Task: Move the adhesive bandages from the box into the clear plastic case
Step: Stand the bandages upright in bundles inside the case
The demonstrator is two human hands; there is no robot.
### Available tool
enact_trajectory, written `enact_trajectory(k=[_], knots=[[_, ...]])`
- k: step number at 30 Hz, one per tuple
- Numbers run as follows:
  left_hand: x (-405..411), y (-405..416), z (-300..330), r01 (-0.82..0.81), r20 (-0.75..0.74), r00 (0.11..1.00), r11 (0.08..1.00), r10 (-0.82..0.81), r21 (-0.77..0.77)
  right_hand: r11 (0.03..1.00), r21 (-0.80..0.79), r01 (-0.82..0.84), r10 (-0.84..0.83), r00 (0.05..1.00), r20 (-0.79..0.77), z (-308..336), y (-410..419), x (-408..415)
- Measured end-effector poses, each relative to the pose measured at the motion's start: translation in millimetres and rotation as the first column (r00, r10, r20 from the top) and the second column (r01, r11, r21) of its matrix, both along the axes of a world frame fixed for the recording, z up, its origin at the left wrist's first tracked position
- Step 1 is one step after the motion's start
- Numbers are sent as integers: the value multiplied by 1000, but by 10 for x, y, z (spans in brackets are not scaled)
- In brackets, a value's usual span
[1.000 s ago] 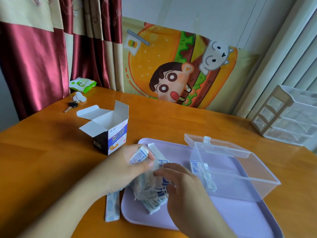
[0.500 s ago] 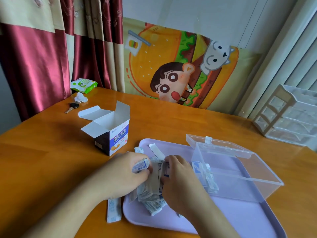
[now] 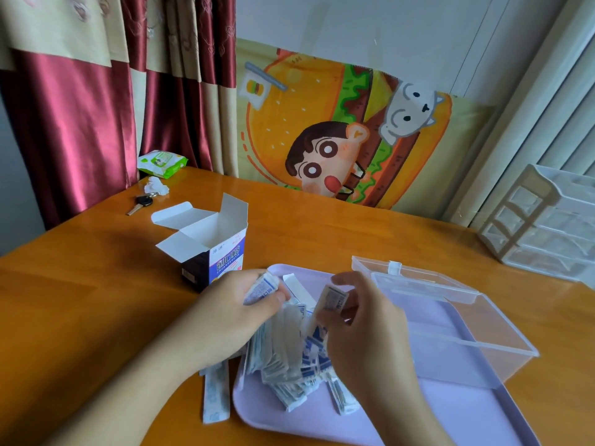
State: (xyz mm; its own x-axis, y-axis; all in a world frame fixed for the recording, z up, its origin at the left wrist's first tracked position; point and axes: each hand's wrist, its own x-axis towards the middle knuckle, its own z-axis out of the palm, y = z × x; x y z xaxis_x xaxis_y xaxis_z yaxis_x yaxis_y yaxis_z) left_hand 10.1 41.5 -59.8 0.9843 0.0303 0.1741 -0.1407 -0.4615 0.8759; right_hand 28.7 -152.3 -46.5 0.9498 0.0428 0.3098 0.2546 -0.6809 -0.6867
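Observation:
An open bandage box stands on the wooden table, flaps up. Right of it a lilac tray carries a clear plastic case with its lid tipped back. A pile of wrapped adhesive bandages lies on the tray's left part, between my hands. My left hand grips a bundle of bandages at the pile's left edge. My right hand pinches a small stack of bandages, lifted a little above the pile and left of the case. One bandage strip lies on the table off the tray.
A key, a crumpled tissue and a green wipes pack sit at the table's far left by the curtain. A white drawer unit stands at the far right. A cartoon cloth hangs behind.
My right hand has lifted off the pile with a small stack of bandages pinched in it and turned toward the case. My left hand keeps its hold on the bundle.

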Motion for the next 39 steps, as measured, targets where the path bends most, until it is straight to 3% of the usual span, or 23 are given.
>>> enact_trajectory(k=[3, 6, 10, 15, 18, 22, 27, 35, 39], knots=[[27, 9, 2, -48, -58, 998, 973, 36, -225, 989, 142, -31, 21, 998, 65, 224, -56, 4], [-27, -10, 60, 16, -105, 992, 893, -71, -450, 913, 372, -169, 187, 982, -13, 346, -54, 43], [-111, -64, 144, 140, -71, 976, 843, -205, -519, 782, 574, -242, 339, 938, -67, 291, 38, 131], [-106, -50, 155, 126, -95, 971, 803, -221, -583, 606, 761, -231, 478, 870, -117, 118, 83, 164], [-101, -71, 156, 126, -73, 979, 846, -191, -518, 597, 773, -216, 483, 866, -131, 40, 81, 178], [-108, -198, 146, 117, 56, 993, 925, -104, -363, 691, 696, -194, 393, 909, -136, 11, 44, 145], [-97, -221, 130, -16, 125, 990, 937, 64, -350, 720, 678, -148, 336, 929, -154, 39, -63, 135], [-124, -219, 192, 58, -53, 995, 898, -90, -437, 770, 588, -249, 420, 891, -172, 47, 19, 73], [-118, -234, 189, -27, -145, 987, 822, -68, -569, 755, 614, -227, 373, 920, -118, 82, -11, 68]])
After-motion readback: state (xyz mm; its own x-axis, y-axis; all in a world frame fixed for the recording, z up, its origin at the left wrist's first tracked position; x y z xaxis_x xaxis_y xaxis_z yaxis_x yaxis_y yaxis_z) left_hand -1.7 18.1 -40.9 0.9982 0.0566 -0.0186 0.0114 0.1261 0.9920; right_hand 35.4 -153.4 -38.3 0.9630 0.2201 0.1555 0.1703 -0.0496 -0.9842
